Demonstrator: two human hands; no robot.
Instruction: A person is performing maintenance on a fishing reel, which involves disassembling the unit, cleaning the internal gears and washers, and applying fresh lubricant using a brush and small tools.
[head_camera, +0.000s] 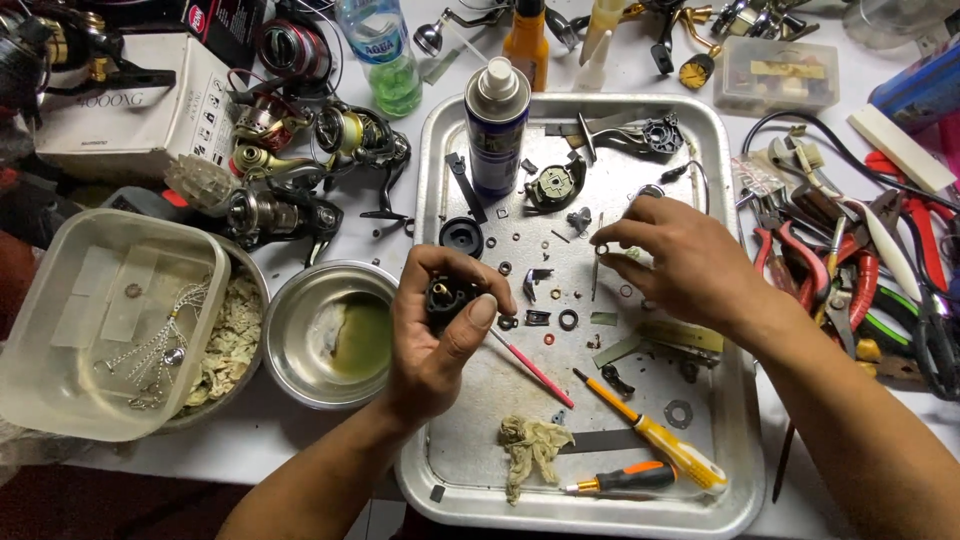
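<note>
My left hand (437, 335) grips a small black reel part (447, 297) over the left side of a metal tray (735, 440). Over the middle of the tray, my right hand (672, 258) pinches a tiny ring (601, 248) between thumb and fingertips. Small washers, rings and black parts lie scattered on the tray between the hands. A black round cap (461, 236) lies just above my left hand. A thin pink tool (531, 367) lies below the left thumb.
The tray also holds a spray can (497, 125), two orange-handled screwdrivers (652, 436), and a dirty rag (533, 446). Left stand a steel bowl (330, 335) with greenish liquid, a plastic tub (105, 325) and several fishing reels (285, 215). Pliers (845, 270) lie at right.
</note>
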